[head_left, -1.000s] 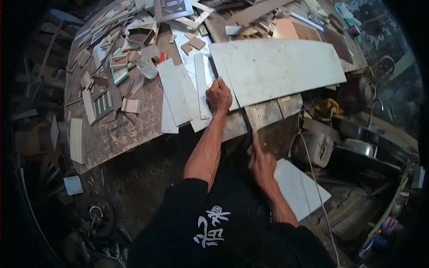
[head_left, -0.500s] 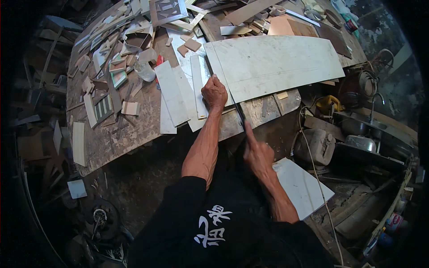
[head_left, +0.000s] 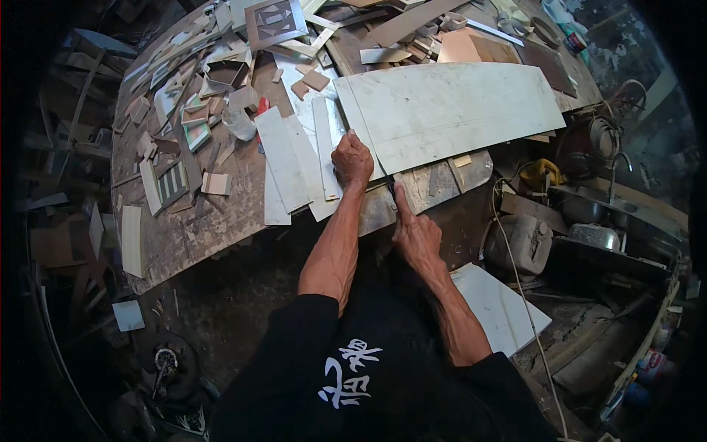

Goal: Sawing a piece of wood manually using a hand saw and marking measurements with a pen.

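My workbench (head_left: 199,236) is the biggest thing before me, dusty and strewn with offcuts. On it lies a large pale sheet (head_left: 456,110), its near-left edge running diagonally toward me. Left of that edge lie several pale strips (head_left: 283,166) side by side, and beyond them a small patterned panel (head_left: 276,20). A white board (head_left: 501,306) lies below the bench at my right, with a yellow tool (head_left: 541,173) near it. My left hand (head_left: 352,160) is curled, knuckles up, pressing down at the sheet's edge beside the strips. My right hand (head_left: 414,232) sits at the bench's near edge, forefinger stretched straight toward the sheet, other fingers folded; whether it grips something thin I cannot tell.
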`<control>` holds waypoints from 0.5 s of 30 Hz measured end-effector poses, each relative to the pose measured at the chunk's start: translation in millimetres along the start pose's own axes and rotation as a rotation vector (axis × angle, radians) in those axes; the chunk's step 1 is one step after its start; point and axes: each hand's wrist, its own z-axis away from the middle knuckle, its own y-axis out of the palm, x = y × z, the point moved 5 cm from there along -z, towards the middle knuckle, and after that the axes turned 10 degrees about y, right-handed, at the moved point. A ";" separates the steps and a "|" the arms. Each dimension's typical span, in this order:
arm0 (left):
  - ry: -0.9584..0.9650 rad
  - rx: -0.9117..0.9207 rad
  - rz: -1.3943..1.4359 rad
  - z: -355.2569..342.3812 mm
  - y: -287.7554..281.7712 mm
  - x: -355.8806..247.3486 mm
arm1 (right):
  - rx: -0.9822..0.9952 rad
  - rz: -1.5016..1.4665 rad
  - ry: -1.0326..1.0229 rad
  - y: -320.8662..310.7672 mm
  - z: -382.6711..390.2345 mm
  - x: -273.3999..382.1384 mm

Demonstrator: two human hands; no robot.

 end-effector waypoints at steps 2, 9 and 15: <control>-0.041 0.026 0.005 2.2 -0.6 2.1 | 0.033 0.053 0.029 -0.3 1.6 1.2; -0.080 0.054 -0.031 15.6 -4.0 -12.8 | -0.004 0.035 0.033 -3.9 11.0 -3.0; -0.065 0.023 -0.034 13.9 -13.2 -10.0 | 0.087 0.026 0.062 -17.3 61.0 -14.4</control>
